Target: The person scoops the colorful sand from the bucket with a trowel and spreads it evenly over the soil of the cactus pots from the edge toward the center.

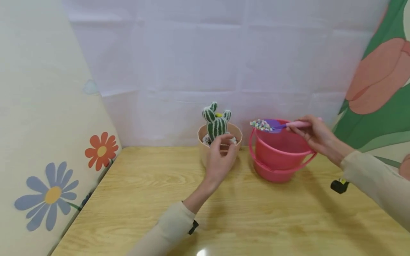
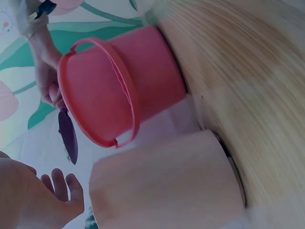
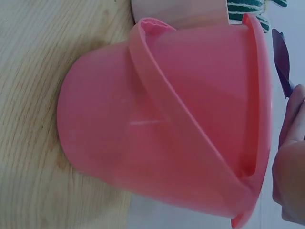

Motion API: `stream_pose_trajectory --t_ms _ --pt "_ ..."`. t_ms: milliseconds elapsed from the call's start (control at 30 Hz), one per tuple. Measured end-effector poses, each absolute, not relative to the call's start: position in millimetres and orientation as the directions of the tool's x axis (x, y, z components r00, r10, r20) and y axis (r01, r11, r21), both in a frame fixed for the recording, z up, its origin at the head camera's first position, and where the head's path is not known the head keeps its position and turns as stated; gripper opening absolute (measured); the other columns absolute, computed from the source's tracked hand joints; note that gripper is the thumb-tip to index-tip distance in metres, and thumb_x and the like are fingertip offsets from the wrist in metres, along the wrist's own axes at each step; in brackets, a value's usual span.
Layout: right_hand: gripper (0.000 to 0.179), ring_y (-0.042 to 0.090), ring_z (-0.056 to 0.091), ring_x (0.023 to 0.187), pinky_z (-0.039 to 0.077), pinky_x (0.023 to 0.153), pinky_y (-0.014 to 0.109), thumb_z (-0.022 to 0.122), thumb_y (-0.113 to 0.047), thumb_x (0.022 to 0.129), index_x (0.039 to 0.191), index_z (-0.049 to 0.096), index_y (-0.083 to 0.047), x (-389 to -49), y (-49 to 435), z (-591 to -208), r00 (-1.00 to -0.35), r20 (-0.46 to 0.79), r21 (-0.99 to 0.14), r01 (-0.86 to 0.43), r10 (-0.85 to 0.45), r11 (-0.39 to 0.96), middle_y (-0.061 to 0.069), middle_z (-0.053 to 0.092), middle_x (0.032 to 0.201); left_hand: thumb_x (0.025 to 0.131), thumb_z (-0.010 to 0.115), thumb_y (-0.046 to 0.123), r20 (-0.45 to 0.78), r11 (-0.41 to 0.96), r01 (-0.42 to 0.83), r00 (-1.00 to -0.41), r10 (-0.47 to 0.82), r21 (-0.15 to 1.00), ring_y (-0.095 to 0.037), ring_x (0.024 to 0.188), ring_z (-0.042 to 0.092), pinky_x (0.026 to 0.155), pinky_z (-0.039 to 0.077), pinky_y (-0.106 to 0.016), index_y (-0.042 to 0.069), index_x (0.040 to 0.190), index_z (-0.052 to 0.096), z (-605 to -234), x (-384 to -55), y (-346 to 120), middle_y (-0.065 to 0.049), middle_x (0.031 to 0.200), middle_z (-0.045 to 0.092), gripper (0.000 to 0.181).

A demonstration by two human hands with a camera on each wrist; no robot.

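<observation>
My right hand grips the pink handle of a small trowel with a purple blade, held above a pink bucket. Small multicoloured pebbles lie heaped on the blade. Left of the bucket stands a peach plant pot with a green-and-white knitted cactus upright in it. Pale pebbles show around the cactus's base. My left hand is at the front of the pot, fingers loosely bent by the rim, with nothing seen in them. Whether its fingertips touch the cactus I cannot tell.
Pot and bucket stand side by side on a wood-grain table, close to a white cloth backdrop. The bucket's handle hangs down its front. Flower-patterned panels flank the table.
</observation>
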State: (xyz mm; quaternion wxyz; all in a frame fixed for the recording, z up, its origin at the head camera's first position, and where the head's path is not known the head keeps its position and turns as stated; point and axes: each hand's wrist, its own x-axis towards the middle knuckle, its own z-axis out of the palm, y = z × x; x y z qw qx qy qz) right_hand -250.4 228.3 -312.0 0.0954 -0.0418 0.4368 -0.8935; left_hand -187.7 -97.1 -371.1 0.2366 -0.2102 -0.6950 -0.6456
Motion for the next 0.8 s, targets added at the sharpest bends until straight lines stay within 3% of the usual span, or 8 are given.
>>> stream_pose_trajectory --t_ms 167,300,467,567,800 --pt "0.037 0.039 0.072 0.093 0.054 0.092 0.033 0.039 -0.001 0.107 0.096 0.071 0.013 -261 217 -314 -0.975 -0.019 -0.780 0.153 -0.222 -0.607 0.032 0.070 0.098 0.091 0.063 -0.003 0.740 0.245 0.709 -0.671 -0.053 0.661 -0.024 0.088 0.062 0.075 0.059 -0.038 -0.002 0.118 0.064 -375 -198 -110 -0.012 0.099 0.062 0.027" --pt "0.039 0.038 0.073 0.093 0.055 0.091 0.032 0.037 -0.001 0.107 0.097 0.071 0.013 -268 206 -317 -0.965 -0.017 -0.784 0.175 -0.262 -0.595 0.032 0.069 0.103 0.090 0.064 -0.004 0.822 0.435 0.721 -0.562 -0.088 0.540 -0.024 0.089 0.059 0.076 0.058 -0.039 -0.001 0.115 0.064 -378 -206 -120 -0.012 0.100 0.058 0.025" --pt "0.036 0.037 0.072 0.096 0.052 0.094 0.031 0.040 -0.001 0.107 0.100 0.073 0.012 -279 194 -315 -0.963 -0.018 -0.820 0.168 -0.269 -0.547 0.032 0.068 0.107 0.090 0.066 0.000 0.830 0.564 0.630 -0.516 -0.211 0.534 -0.032 0.097 0.058 0.083 0.051 -0.043 0.001 0.114 0.065 -382 -214 -130 -0.015 0.108 0.058 0.025" --pt "0.032 0.037 0.072 0.097 0.051 0.095 0.031 0.044 0.000 0.106 0.099 0.073 0.011 -284 187 -312 -0.961 -0.016 -0.830 0.167 -0.276 -0.533 0.030 0.069 0.103 0.090 0.066 0.004 0.771 0.563 0.547 -0.560 -0.304 0.620 -0.035 0.102 0.054 0.085 0.045 -0.046 0.002 0.119 0.064 -384 -219 -134 -0.017 0.115 0.054 0.029" --pt "0.033 0.035 0.073 0.092 0.052 0.093 0.030 0.044 0.003 0.103 0.092 0.074 0.010 -295 178 -304 -0.961 -0.031 -0.834 0.177 -0.276 -0.523 0.029 0.071 0.095 0.095 0.063 0.026 0.436 0.291 0.338 -0.800 -0.412 0.895 -0.030 0.127 0.038 0.105 0.039 -0.047 0.009 0.144 0.045 -385 -223 -137 -0.016 0.140 0.037 0.055"
